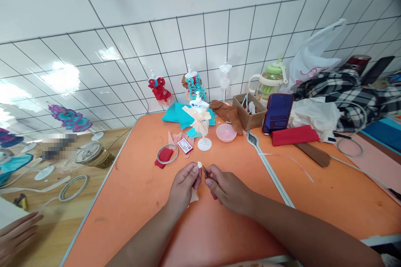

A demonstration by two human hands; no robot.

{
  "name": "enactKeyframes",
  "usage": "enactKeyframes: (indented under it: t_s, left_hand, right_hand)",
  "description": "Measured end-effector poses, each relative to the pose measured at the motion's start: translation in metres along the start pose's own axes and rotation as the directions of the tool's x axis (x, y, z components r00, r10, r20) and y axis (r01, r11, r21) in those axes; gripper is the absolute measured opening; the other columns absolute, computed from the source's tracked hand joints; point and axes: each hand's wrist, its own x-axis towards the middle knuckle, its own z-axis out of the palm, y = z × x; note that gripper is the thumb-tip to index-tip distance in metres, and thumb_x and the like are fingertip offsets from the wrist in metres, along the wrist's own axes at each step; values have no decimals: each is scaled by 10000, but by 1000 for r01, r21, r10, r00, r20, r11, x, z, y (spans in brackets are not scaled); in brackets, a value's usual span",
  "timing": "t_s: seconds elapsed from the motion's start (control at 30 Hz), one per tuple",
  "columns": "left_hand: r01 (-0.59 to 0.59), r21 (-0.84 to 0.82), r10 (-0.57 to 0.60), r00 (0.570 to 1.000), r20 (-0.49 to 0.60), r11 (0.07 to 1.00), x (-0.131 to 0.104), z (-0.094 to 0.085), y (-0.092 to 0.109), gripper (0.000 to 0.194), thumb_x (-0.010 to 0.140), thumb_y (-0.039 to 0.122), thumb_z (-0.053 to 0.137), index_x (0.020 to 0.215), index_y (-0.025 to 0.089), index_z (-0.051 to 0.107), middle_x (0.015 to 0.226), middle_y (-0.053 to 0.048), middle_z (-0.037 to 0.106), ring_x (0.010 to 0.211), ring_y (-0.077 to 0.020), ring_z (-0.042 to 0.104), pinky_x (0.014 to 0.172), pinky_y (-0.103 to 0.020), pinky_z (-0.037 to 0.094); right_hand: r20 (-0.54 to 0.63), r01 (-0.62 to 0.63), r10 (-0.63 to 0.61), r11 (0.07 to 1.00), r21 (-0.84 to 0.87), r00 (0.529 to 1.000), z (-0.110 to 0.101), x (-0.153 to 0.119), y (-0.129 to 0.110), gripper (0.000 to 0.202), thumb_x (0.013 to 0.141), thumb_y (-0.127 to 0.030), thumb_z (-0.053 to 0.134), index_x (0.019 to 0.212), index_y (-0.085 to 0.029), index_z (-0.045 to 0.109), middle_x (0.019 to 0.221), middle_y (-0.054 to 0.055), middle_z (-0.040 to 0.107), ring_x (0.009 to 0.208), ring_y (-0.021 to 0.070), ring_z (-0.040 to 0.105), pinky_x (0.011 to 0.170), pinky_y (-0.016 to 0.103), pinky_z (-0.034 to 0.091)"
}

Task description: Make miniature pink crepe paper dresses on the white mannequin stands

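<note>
My left hand (pixel 185 181) pinches a small cream-coloured piece (pixel 199 164), crinkled like paper or thin cloth. Closed round a small dark pointed tool (pixel 206 172), my right hand (pixel 230 188) holds its tip against or close beside that piece; most of the tool is hidden in the fingers. Below my left hand, a larger cream scrap (pixel 194 195) partly shows. Just beyond both hands stands a white mini mannequin (pixel 204 143) dressed in cream ruffles (pixel 199 121). A roll of tape (pixel 167 154) lies on red material left of it, beside a small labelled packet (pixel 185 146).
Dressed mannequins, one red (pixel 157 89) and one turquoise (pixel 194 85), stand along the tiled wall. A pink dish (pixel 226 132), cardboard box (pixel 250 119), phone (pixel 278 113) and green-lidded bottle (pixel 273 79) are to the right. Another person's hand (pixel 20 233) rests at far left.
</note>
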Motion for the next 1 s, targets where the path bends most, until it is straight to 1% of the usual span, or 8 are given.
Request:
enactKeyframes:
  t_s: [0.13,0.23,0.33,0.47,0.6,0.7,0.83,1.0]
  left_hand:
    - [10,101,-7,1000,-26,995,-2,3,-7,346,906,422,438,663,177,454,561,58,346,509,-87,298,493,-211,260]
    - [-28,240,36,999,-27,970,-4,3,-6,343,918,423,410,688,178,478,600,45,392,542,-96,348,517,-213,304]
    - [-67,313,66,998,11,947,-4,2,-3,323,924,398,400,721,174,514,645,27,460,588,-108,392,566,-223,345]
    - [-49,282,29,997,75,958,-4,1,-5,314,927,404,387,754,176,517,649,30,431,584,-106,368,558,-221,343]
    - [-33,212,9,993,114,977,-2,-2,-7,328,918,420,397,695,182,436,632,42,342,581,-102,318,537,-213,320]
    - [-34,170,8,989,150,985,0,-3,-6,330,916,409,405,677,181,408,642,40,333,598,-101,311,553,-214,317]
    - [-45,139,22,986,164,989,1,-4,-8,318,919,397,405,687,179,409,643,42,321,594,-99,294,551,-217,299]
    - [-86,154,59,984,169,984,1,-4,-14,315,932,394,393,707,177,427,649,43,334,594,-97,302,560,-222,294]
  right_hand:
    - [5,-2,2,997,-83,1000,2,-1,-3,209,980,-382,272,967,-219,403,615,-43,533,534,124,507,521,225,296]
    - [22,-1,2,998,-58,1000,2,-2,-5,226,985,-393,253,959,-221,397,581,-55,514,517,123,506,517,224,294]
    - [47,-2,1,1000,12,999,0,-2,-5,241,988,-409,233,937,-228,384,530,-73,479,494,120,495,516,219,307]
    - [18,20,-21,999,26,1000,-2,-2,-2,251,985,-410,248,870,-228,379,516,-77,450,482,114,464,507,220,292]
    - [8,33,-33,999,26,999,-4,-1,0,276,983,-416,256,855,-225,408,535,-70,453,478,107,441,498,220,274]
    - [5,42,-42,997,60,999,-3,-1,1,293,983,-424,250,842,-225,412,537,-67,454,492,108,452,502,218,288]
    - [-15,36,-35,996,80,999,0,-1,3,302,982,-430,245,804,-227,381,545,-66,455,501,111,467,504,216,313]
    - [3,33,-33,997,73,999,-1,0,6,310,979,-443,242,842,-223,413,558,-66,432,499,109,504,516,215,362]
